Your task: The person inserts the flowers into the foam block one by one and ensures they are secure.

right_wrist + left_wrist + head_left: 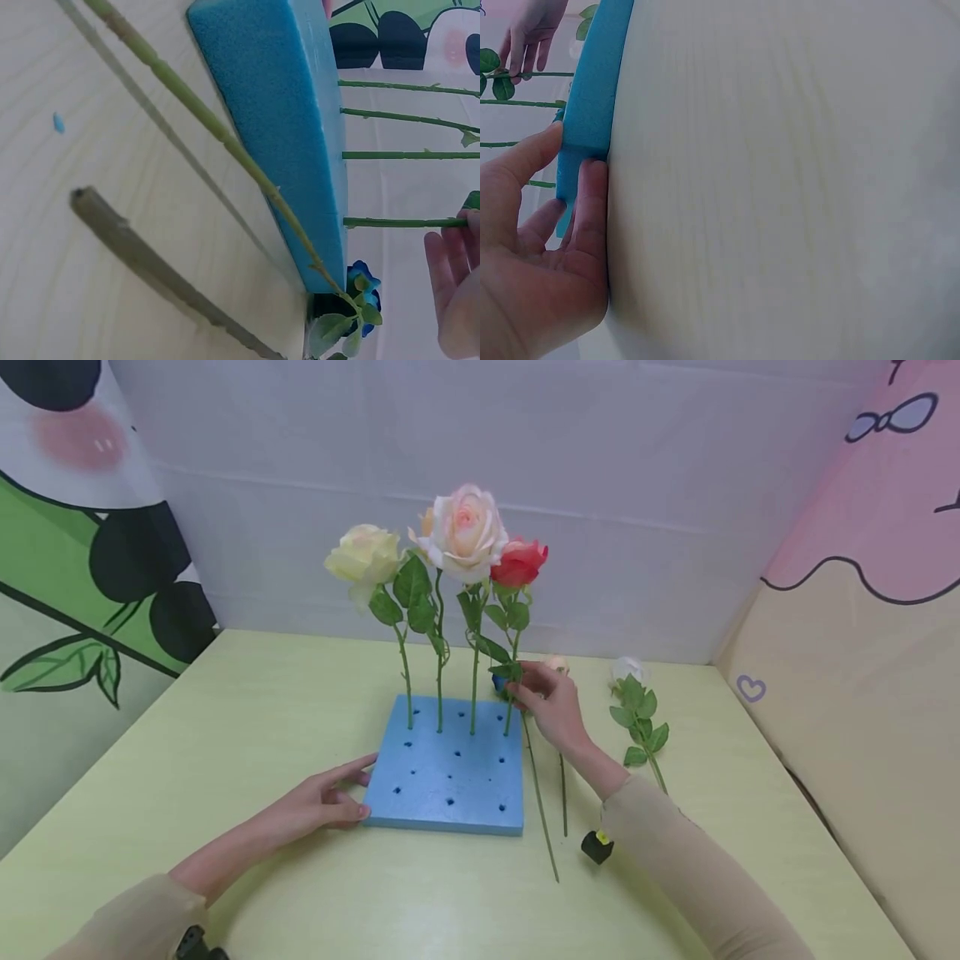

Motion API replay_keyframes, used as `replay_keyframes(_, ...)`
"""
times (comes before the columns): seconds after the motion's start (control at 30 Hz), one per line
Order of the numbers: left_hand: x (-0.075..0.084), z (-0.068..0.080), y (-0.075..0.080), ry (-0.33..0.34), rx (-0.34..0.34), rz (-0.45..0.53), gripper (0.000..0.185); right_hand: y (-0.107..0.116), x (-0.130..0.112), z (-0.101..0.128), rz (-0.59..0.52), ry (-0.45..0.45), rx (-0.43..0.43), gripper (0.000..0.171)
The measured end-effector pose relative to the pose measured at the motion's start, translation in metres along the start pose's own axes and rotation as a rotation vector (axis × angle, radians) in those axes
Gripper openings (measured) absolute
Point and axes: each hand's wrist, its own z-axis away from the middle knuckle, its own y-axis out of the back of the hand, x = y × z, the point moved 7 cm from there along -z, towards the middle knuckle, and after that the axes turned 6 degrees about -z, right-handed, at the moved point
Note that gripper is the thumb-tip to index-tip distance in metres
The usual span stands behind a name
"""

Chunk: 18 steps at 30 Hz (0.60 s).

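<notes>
My right hand [551, 702] pinches the stem of a red rose [519, 562] low down, under its leaves. That stem stands upright in the back right hole of a blue foam block [431, 777]. Along the same back row stand a pale yellow rose [363, 556], a pink-white rose [468, 531] and an orange one, mostly hidden behind the pink bloom. At the block's left side, my left hand [318, 806] rests with its fingertips against the edge and front corner. The left wrist view shows its fingers [592, 195] fairly straight against the foam.
Right of the block lie loose stems: a blue flower [364, 300], a peach flower [557, 664] partly behind my right hand, and a white rose [628, 670] with leaves [636, 714]. Several free holes dot the block. A small black object [597, 846] shows beside my right sleeve.
</notes>
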Motion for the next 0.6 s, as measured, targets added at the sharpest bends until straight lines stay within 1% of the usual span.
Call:
replay_keyframes(0.13, 0.0010, 0.0008, -0.0009, -0.001, -0.001, 0.013, 0.079, -0.0021, 0.0019, 0.0016, 0.006, -0.007, -0.006, 0.031)
replay_keyframes(0.3, 0.0007, 0.0007, -0.0014, 0.004, 0.000, 0.020, 0.079, -0.0033, 0.0006, 0.0036, 0.012, 0.014, 0.000, 0.031)
replay_keyframes(0.5, 0.0012, 0.0014, -0.0018, 0.008, 0.003, 0.020, 0.080, -0.0032, 0.0013, 0.0042, 0.060, 0.041, 0.000, 0.033)
replay_keyframes(0.6, 0.0015, 0.0020, -0.0020, 0.010, 0.004, 0.016, 0.081, -0.0029, 0.0025, 0.0049, 0.071, 0.041, 0.000, 0.035)
